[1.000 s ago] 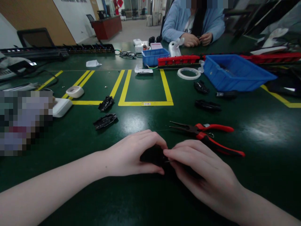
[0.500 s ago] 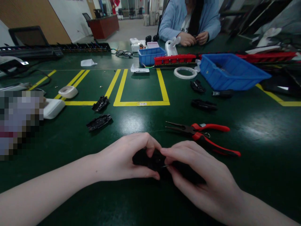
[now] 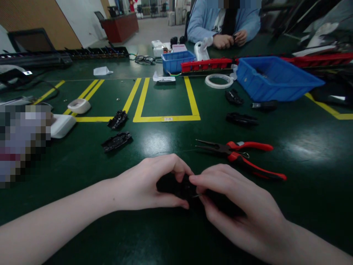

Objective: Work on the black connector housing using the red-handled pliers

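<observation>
At the near middle of the table my left hand (image 3: 154, 182) is curled around a small black plastic part (image 3: 185, 187), thumb in front and fingers behind. My right hand (image 3: 237, 206) meets it from the right, thumb and fingertips pinched on a thin metallic piece (image 3: 196, 195) against that part. What kind of piece it is I cannot make out. Just beyond my right hand lie long-nose pliers (image 3: 228, 149) with red-and-black handles, jaws slightly apart and pointing left. Past my left hand rest two black plastic shell pieces, one nearer (image 3: 117, 142) and one farther (image 3: 118, 119).
More black parts (image 3: 242, 119) lie beyond the pliers, by a blue bin (image 3: 275, 82) and a roll of white tape (image 3: 218, 81). Yellow tape lines (image 3: 167, 119) mark the green table. A white case (image 3: 63, 126) is at left. Across the table sits a person in a blue sleeve (image 3: 201, 25).
The view has shifted slightly, so the pliers and bin appear a little farther right and higher. Both hands keep nearly the same hold on the black part.
</observation>
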`<state>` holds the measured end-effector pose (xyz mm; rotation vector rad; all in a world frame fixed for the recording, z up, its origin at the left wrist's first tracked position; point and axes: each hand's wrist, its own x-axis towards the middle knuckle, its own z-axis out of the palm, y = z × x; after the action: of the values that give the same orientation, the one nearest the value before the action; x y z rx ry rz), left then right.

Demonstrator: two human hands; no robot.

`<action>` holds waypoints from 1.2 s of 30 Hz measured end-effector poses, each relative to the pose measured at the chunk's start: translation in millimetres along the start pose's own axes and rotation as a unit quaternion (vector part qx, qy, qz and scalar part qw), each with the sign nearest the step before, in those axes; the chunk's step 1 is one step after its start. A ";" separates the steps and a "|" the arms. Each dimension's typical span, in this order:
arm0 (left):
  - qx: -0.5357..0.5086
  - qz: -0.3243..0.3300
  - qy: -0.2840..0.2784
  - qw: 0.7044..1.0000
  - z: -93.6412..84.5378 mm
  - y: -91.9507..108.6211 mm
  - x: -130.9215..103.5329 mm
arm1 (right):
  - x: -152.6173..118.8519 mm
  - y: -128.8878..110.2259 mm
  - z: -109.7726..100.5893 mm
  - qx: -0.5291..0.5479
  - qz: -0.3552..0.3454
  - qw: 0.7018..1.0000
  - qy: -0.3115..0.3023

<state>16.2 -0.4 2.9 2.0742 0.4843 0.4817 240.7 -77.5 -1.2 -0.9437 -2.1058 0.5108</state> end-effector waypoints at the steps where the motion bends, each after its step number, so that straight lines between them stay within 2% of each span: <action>1: 0.001 -0.002 0.002 1.000 0.1 -0.5 -0.2 | 0.2 0.0 0.2 -0.001 0.001 1.000 -0.001; 16: 0.021 -0.026 -0.036 0.999 -0.3 -1.2 2.0 | 1.8 0.6 0.1 -0.013 0.000 1.000 -0.021; 24: 0.080 -0.003 -0.051 0.995 -0.8 0.2 6.2 | 2.9 0.2 0.5 -0.004 0.014 1.000 -0.006; 36: 0.076 0.007 -0.051 0.996 0.0 -1.0 8.6 | 6.4 1.3 3.0 -0.013 0.029 0.999 -0.009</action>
<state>23.4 4.5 3.3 2.2371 0.4585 0.3532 236.2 -71.9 -0.8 -1.0196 -2.1099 0.5242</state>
